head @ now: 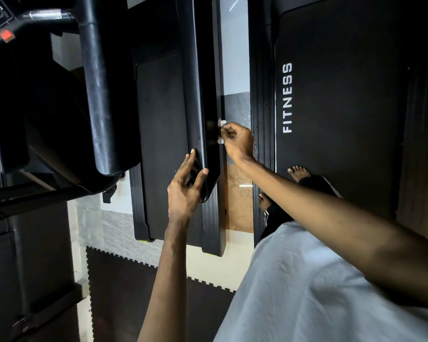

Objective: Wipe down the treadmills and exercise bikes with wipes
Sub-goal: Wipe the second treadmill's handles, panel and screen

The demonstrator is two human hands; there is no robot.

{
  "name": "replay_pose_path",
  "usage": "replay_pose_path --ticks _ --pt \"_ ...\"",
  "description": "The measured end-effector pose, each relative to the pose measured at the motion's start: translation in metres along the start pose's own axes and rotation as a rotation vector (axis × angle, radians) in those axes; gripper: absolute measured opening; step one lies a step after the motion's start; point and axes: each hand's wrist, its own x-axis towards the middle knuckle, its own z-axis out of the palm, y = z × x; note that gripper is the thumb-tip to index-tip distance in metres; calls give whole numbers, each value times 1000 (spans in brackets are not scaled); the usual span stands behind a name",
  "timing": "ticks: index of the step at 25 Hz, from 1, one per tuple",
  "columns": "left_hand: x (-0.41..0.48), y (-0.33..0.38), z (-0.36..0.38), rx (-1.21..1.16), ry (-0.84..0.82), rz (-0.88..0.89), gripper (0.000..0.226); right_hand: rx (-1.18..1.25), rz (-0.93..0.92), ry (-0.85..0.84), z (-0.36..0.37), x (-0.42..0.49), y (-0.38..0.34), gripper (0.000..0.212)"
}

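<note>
A black treadmill handrail (195,95) runs down the middle of the view, above the left treadmill's belt (161,134). My left hand (185,191) grips the rounded lower end of this rail, fingers and thumb curled round it. My right hand (237,141) pinches a small white wipe (221,124) and presses it against the rail's right side, a little above my left hand. Most of the wipe is hidden inside my fingers. A second treadmill belt (344,107) printed with "FITNESS" lies on the right.
The other thick black handrail (104,95) and the console with a red button (6,35) hang at the upper left. My bare feet (298,172) stand on the right treadmill's edge. Tiled floor (237,70) shows between the treadmills; black interlocking mats (134,292) lie below.
</note>
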Motion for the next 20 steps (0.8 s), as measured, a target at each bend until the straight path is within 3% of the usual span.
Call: replay_pose_path --ticks 5,9,12,20 --pt "-5 -2 0 -18 -11 -15 54 -14 -148 -57 -5 -31 0 7" --pt "-13 -17 4 -64 24 -65 49 28 -166 33 1 -13 -14 5" --pt "-15 -27 4 -109 -5 -66 48 -22 -309 -15 0 -29 -9 2" --pt "-5 -54 -10 -204 -90 30 45 -139 -598 -53 -2 -61 -15 16"
